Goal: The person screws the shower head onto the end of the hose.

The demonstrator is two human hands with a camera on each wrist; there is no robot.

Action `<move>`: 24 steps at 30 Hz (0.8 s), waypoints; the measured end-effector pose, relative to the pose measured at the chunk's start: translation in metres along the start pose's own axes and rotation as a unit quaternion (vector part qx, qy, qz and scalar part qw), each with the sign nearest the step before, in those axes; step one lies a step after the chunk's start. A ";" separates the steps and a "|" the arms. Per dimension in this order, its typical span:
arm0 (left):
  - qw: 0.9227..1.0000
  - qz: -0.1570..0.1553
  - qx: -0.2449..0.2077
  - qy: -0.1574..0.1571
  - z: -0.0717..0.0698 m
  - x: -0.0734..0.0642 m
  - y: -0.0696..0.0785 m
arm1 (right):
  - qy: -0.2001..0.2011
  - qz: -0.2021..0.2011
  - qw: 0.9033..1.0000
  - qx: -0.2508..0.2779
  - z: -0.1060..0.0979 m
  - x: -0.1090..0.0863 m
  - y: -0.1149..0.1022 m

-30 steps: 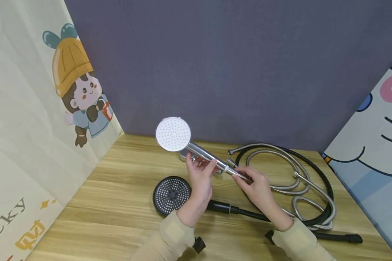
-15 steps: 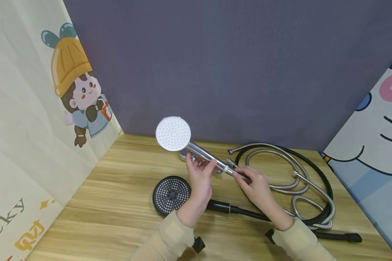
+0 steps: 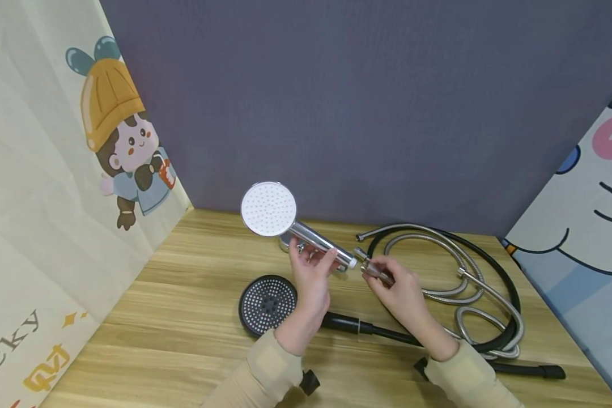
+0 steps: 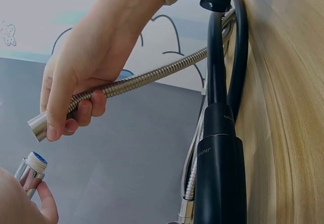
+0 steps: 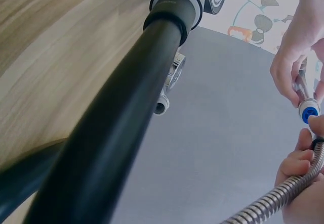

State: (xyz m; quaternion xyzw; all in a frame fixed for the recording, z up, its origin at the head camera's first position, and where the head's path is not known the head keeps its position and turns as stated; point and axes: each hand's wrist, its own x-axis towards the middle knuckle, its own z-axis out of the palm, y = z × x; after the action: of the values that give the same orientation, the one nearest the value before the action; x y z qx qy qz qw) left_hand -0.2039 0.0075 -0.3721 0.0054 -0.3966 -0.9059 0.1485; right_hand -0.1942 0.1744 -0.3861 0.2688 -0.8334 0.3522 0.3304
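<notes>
The left hand's [image 3: 311,283] curled fingers hold a round, white-faced chrome shower head [image 3: 268,209] above the wooden table [image 3: 194,272]. The right hand [image 3: 400,288] pinches a ribbed silver metal hose [image 4: 147,80], a narrow gap parting its end rim from the white threaded handle tip [image 4: 36,162].

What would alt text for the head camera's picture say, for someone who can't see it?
A person's left hand holds a silver shower head; their right hand holds a metal hose, its end apart from the handle. A black shower head and looped hoses lie on a wooden table.
</notes>
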 end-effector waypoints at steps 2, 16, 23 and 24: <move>1.000 -0.001 -0.002 0.001 0.000 0.000 0.000 | 0.002 -0.002 1.000 -0.005 -0.001 0.000 0.000; 1.000 0.000 -0.003 0.003 0.000 -0.001 0.001 | -0.021 -0.040 0.999 0.006 -0.006 0.000 0.002; 1.000 0.003 -0.001 0.004 0.000 0.000 0.003 | -0.034 -0.041 0.999 -0.008 -0.006 0.000 0.000; 1.000 0.003 0.000 0.004 0.000 0.000 0.003 | -0.034 -0.039 0.999 -0.006 -0.005 0.000 0.000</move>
State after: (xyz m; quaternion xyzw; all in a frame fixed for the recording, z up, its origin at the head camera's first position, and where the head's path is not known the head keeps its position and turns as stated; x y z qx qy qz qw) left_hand -0.2030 0.0052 -0.3697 0.0073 -0.3960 -0.9054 0.1529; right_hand -0.1926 0.1785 -0.3830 0.3112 -0.8351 0.3244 0.3171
